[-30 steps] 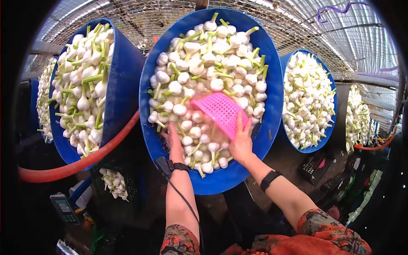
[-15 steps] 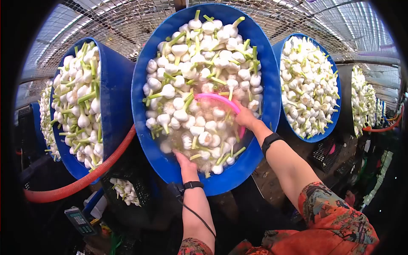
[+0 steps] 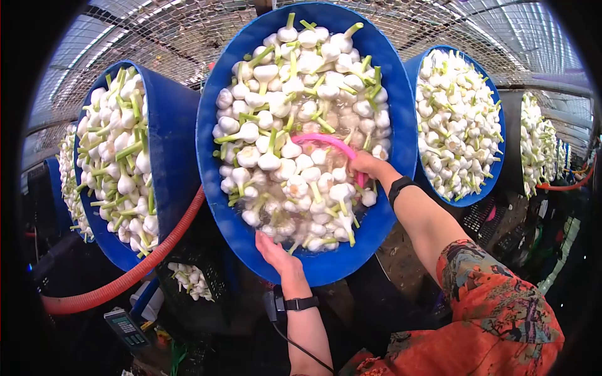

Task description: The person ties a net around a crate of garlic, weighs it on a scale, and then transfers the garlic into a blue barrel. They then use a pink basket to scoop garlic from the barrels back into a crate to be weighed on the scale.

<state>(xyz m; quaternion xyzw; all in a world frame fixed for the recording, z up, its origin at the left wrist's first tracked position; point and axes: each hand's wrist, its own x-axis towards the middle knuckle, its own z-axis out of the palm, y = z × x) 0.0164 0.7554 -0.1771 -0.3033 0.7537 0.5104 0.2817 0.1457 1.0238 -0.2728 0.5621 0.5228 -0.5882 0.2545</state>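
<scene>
White garlic bulbs [image 3: 263, 106] with short green stems float in murky water inside the middle blue tub [image 3: 216, 182]. My right hand [image 3: 367, 164] is closed on the rim of a pink basket [image 3: 323, 139], which is partly sunk among the bulbs. Most of the basket is hidden by garlic and water. At the tub's near left edge, my left hand [image 3: 276, 254] is open with its fingers stretched toward the bulbs, holding nothing.
Blue tubs full of garlic stand at the left [image 3: 172, 150] and right [image 3: 500, 150], with more beyond. A red hose [image 3: 141, 269] curves past the left tub. Below it are a black crate [image 3: 216, 276] and a device with keys [image 3: 127, 329]. Wire mesh lies behind.
The bulbs around the pink basket have shifted, and more are heaped near the tub's front. My left hand has drawn down and right toward the rim. My right hand has moved slightly, still holding the basket.
</scene>
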